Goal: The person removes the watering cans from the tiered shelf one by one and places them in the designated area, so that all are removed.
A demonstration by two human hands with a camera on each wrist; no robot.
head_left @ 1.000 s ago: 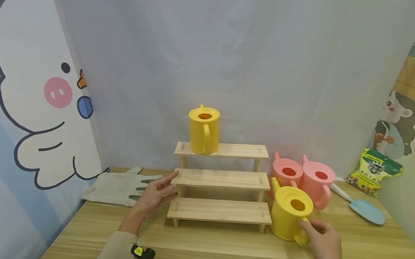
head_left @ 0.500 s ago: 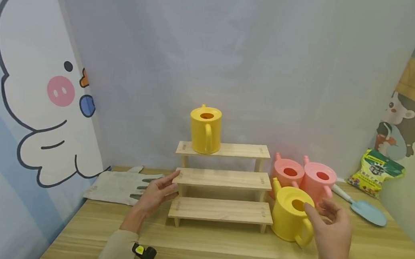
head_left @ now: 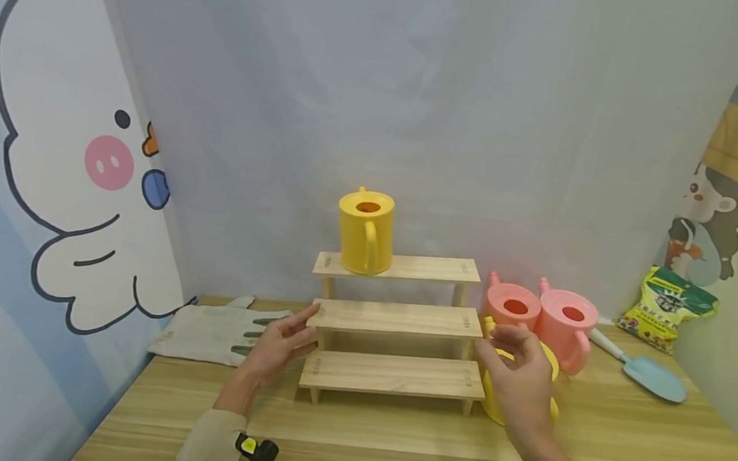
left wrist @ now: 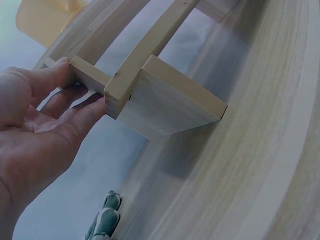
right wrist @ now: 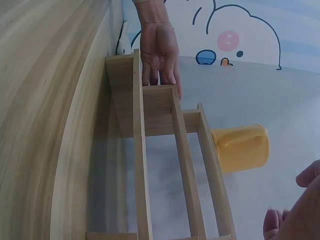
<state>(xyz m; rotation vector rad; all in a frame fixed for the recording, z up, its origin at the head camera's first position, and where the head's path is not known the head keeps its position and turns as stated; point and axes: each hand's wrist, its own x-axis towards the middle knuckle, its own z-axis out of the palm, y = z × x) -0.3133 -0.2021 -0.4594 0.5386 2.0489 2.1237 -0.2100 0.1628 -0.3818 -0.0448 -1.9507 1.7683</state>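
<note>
My left hand (head_left: 276, 345) grips the left end of the three-tier wooden plant stand (head_left: 395, 318) at its middle step. In the left wrist view its fingertips (left wrist: 61, 64) meet the wooden edge and side. My right hand (head_left: 522, 377) is in the air by the stand's right side, fingers loosely bent and holding nothing. It covers much of a yellow watering can (head_left: 492, 405) on the table. Another yellow watering can (head_left: 365, 241) stands on the top step toward the left, handle facing me. In the right wrist view, the right fingers (right wrist: 272, 222) show apart at the lower right.
Behind the lower yellow can stand two pink watering cans (head_left: 564, 323). A light-blue trowel (head_left: 654, 377) and a green-yellow packet (head_left: 665, 308) lie at the right by the wall. Work gloves (head_left: 207, 333) lie left of the stand. A grey curtain (head_left: 454, 122) hangs behind.
My right hand has let go of the lower yellow watering can's handle, lifted away, and moved left in front of the can. The left hand stays at the stand.
</note>
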